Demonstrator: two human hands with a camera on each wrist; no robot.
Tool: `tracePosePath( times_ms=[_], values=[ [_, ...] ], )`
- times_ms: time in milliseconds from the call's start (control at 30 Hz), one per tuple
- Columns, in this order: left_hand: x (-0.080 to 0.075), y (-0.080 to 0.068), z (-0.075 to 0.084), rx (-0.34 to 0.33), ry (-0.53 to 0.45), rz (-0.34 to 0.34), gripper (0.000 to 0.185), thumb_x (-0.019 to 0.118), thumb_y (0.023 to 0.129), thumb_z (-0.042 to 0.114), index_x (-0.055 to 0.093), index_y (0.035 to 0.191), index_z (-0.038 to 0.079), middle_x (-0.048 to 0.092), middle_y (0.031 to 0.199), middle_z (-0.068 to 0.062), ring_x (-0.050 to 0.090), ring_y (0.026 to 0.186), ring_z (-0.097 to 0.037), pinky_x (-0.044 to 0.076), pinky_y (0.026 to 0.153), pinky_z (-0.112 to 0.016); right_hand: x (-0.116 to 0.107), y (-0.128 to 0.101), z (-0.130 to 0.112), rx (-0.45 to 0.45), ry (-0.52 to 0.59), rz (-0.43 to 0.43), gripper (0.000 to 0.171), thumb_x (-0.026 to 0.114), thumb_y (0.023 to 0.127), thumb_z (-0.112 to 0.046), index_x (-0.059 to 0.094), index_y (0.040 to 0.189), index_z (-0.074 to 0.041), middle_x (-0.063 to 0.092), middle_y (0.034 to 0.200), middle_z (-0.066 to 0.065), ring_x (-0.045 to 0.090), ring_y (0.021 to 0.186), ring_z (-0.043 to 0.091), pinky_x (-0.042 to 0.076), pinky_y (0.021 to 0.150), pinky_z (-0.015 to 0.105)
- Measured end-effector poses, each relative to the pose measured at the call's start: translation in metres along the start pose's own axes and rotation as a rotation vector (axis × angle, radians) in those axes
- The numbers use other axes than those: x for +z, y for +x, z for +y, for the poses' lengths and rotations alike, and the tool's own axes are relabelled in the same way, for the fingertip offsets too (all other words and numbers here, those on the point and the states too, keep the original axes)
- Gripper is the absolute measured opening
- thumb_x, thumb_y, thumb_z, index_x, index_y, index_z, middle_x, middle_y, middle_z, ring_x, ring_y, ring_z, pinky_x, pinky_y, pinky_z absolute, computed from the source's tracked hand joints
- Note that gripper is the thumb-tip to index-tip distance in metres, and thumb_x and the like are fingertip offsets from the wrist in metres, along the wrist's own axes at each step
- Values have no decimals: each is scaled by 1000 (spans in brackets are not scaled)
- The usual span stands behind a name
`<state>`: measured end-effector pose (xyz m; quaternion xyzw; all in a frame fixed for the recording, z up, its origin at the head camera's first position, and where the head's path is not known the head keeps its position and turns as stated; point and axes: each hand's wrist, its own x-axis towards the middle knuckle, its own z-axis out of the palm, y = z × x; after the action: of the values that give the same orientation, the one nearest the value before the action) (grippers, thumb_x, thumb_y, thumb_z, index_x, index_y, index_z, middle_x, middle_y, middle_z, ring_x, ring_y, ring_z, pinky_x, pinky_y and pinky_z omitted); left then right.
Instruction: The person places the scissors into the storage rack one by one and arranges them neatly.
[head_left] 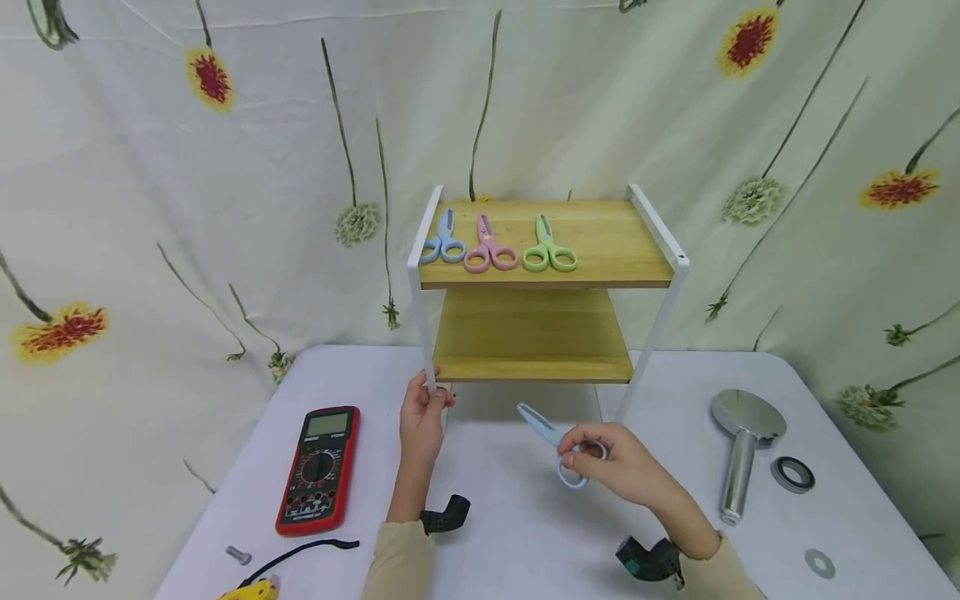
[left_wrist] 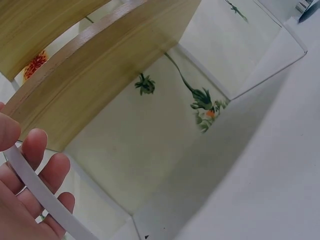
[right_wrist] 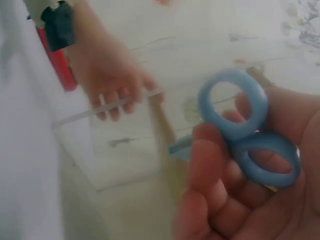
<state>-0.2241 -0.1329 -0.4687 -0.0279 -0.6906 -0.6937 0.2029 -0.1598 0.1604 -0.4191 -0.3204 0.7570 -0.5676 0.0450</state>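
Observation:
A small two-tier shelf (head_left: 600,246) with wooden boards and white side frames stands on the table. My left hand (head_left: 422,421) grips its left leg (left_wrist: 42,192) below the lower board, fingers curled round the white bar. In front of the shelf, my right hand (head_left: 617,462) holds light-blue scissors (head_left: 538,423) by the handles, with the blades pointing up and left. Both finger rings of these scissors (right_wrist: 237,134) show in the right wrist view. On the top board lie blue scissors (head_left: 447,225), pink scissors (head_left: 485,237) and green scissors (head_left: 543,233) in a row.
To the left are a red-and-black multimeter (head_left: 318,471), a bolt (head_left: 238,555) and a yellow item (head_left: 251,590) with a black cable. A shower head (head_left: 742,454), a black-rimmed bearing (head_left: 792,474) and a washer (head_left: 820,563) lie right. A flowered cloth hangs behind.

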Motion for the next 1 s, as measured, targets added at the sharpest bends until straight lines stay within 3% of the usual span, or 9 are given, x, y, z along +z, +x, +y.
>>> tracePosePath(
  times_ms=[100,200,267,367,500,633,767,900,1000],
  values=[
    [-4,-1,0,-9,0,9,35,45,102,-4,53,136,-2,62,82,2,61,81,-3,52,83,-17,-15,2,-24,-146,34,2,12,60,92,10,67,99,2,64,79,8,42,61,12,38,52,27],
    [-7,0,0,-3,8,14,35,46,102,-5,53,136,-2,63,83,-2,61,81,-3,51,83,-18,-30,5,-52,-269,32,28,20,60,91,13,67,101,-2,64,81,-3,41,62,17,34,51,30],
    [-7,2,1,7,14,16,35,46,102,-5,53,136,-2,63,84,-3,61,81,-3,50,83,-18,-41,9,-72,-346,18,75,26,61,89,15,68,103,-5,64,83,-6,41,63,16,33,51,30],
    [-6,4,2,29,11,21,35,46,102,-4,53,136,-3,63,83,0,60,81,-2,50,83,-18,-56,19,-101,-384,-22,181,30,61,87,17,71,103,-8,68,82,-9,46,63,12,36,51,27],
    [-6,6,3,39,-4,30,35,46,101,-5,53,136,-4,61,81,4,61,80,-3,51,82,-17,-71,40,-136,-320,-179,325,21,64,87,14,71,100,-2,67,78,-12,47,65,10,38,55,25],
    [-5,8,5,45,-22,37,35,46,100,-6,53,135,-5,60,80,6,60,80,-3,50,82,-17,-85,71,-155,-216,-341,434,11,66,91,4,72,100,3,64,74,-14,52,62,7,39,56,21],
    [-2,8,4,23,-45,23,36,46,100,-7,53,135,-5,59,80,7,60,80,-3,49,83,-18,-100,97,-159,-80,-556,514,16,62,97,-11,73,104,-2,68,78,-1,55,63,11,38,53,19],
    [1,5,2,-14,-45,2,37,46,100,-7,53,136,-4,60,81,3,59,80,-3,49,83,-18,-112,115,-154,22,-849,506,23,55,99,-14,72,109,-3,72,90,17,54,68,22,36,54,26],
    [1,3,0,-10,-33,3,37,48,100,-7,54,136,-4,62,83,-5,60,81,-3,50,83,-19,-118,129,-150,98,-953,432,27,51,99,-14,70,112,-1,71,87,18,51,62,26,34,53,31]
  ],
)
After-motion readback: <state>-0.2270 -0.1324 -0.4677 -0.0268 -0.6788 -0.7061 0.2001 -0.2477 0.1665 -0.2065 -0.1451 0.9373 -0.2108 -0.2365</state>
